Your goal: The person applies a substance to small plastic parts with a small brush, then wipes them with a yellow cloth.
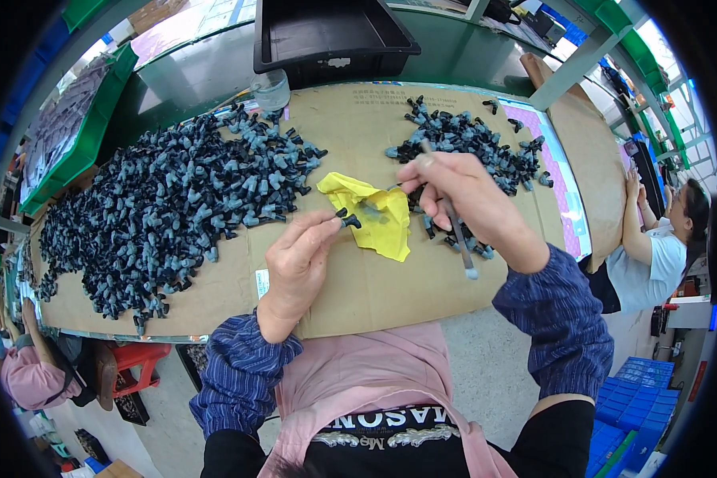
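Note:
My left hand (298, 263) pinches a small black-and-grey plastic piece (349, 220), which looks like the legs of a toy figure, over the near-left edge of a crumpled yellow cloth (393, 237). The cloth has a dark smudge in its middle. My right hand (474, 195) is closed around a thin stick (459, 235) with a pale tip pointing down toward me; whether it is a brush or a swab I cannot tell. A large heap of similar pieces (175, 215) spreads to the left. Behind my right hand lies a smaller heap (462, 135).
Cardboard (358, 295) covers the tabletop. At the back stand a black bin (334, 64) and a clear cup (271, 92). A green-edged tray (79, 151) sits far left. Other people work at the right (649, 255) and left (35, 370). Blue crates (633, 406) stand at lower right.

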The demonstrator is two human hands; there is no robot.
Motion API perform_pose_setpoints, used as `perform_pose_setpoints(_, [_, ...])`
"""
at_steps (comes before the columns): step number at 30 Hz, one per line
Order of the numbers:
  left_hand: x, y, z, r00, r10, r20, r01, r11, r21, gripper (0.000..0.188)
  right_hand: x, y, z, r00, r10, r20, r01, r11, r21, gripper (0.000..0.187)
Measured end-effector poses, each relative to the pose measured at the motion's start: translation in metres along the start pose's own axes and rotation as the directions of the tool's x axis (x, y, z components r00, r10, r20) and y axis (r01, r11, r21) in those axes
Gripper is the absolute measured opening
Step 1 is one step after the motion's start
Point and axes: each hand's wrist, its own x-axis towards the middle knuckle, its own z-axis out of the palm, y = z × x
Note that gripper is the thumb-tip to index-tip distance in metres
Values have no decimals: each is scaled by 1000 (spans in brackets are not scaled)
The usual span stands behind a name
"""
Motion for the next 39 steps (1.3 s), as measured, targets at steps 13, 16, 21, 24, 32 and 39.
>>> perform_pose_setpoints(13, [-5,17,-9,921,344,183,-371,917,146,34,-81,30,38,620,-614,-489,694,719,-23,44])
perform_pose_setpoints(16, [-3,18,-8,902,373,216,-410,898,161,36,-83,38,45,524,-732,-436,753,637,-165,25])
perform_pose_setpoints(21, [1,23,-6,892,392,225,-432,887,164,30,-81,40,48,481,-837,-261,747,547,-378,14])
perform_pose_setpoints(24, [2,22,-6,888,405,219,-444,879,173,30,-84,40,50,520,-815,-257,737,580,-348,13])
perform_pose_setpoints(32, [2,20,-7,888,391,242,-437,882,176,38,-88,35,38,464,-860,-212,743,508,-436,14])
perform_pose_setpoints(39, [-4,13,-5,929,321,184,-355,914,195,38,-87,33,43,511,-843,-165,729,527,-436,15])
